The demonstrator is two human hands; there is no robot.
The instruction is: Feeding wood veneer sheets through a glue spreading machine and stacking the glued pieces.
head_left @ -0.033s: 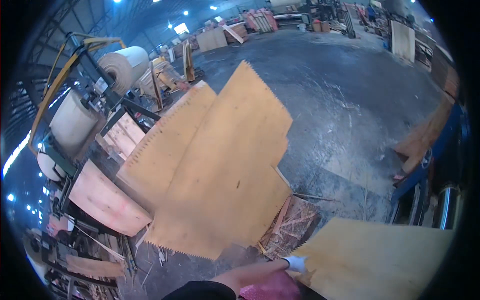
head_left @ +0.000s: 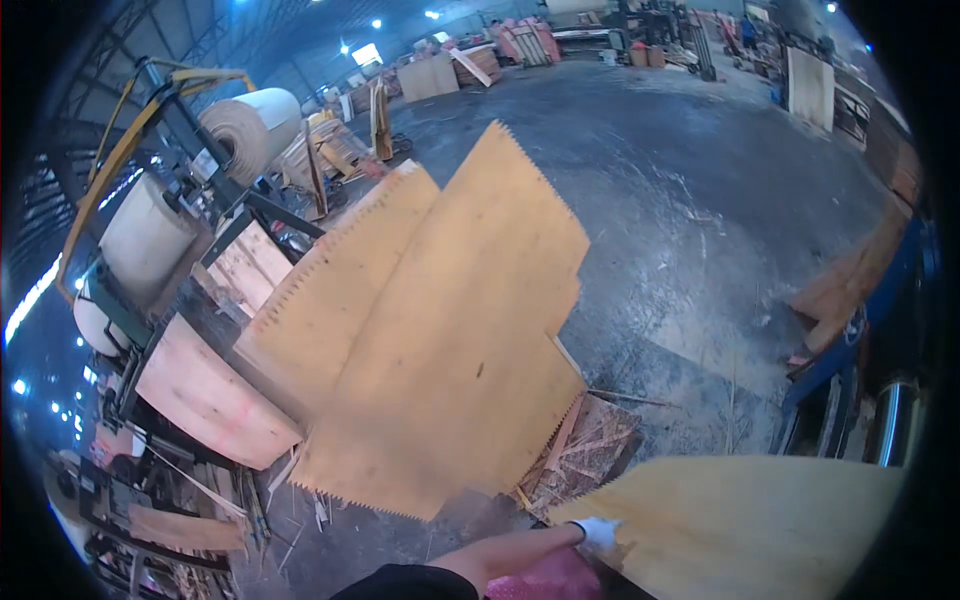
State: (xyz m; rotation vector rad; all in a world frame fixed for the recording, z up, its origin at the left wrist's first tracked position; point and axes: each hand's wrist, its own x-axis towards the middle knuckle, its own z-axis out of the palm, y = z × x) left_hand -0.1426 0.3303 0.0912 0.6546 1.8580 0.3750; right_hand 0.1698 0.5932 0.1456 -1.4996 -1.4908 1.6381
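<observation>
A thin yellow wood veneer sheet (head_left: 760, 525) spreads across the lower right. My left hand (head_left: 600, 533), in a white glove, is closed on its left edge; the fingertips are partly lost against the sheet. The bare forearm comes from a black sleeve at the lower edge. My right hand is out of view. Ahead and to the left lie large veneer sheets (head_left: 440, 340) with saw-toothed ends, overlapping in a raised stack. Below their right side, a scrap-strewn wooden pile (head_left: 585, 445) shows.
Pink dotted cloth (head_left: 545, 578) shows beside my forearm. A blue-framed machine with a shiny roller (head_left: 890, 420) stands at right. On the left are large pale rolls (head_left: 255, 130), a yellow-armed frame (head_left: 120, 150) and a curved pinkish veneer piece (head_left: 215, 395). Splinters litter the concrete floor (head_left: 640, 200).
The held veneer sheet has shifted, its left corner now reaching farther left past my glove. My left hand has moved slightly right and down, still at the sheet's edge.
</observation>
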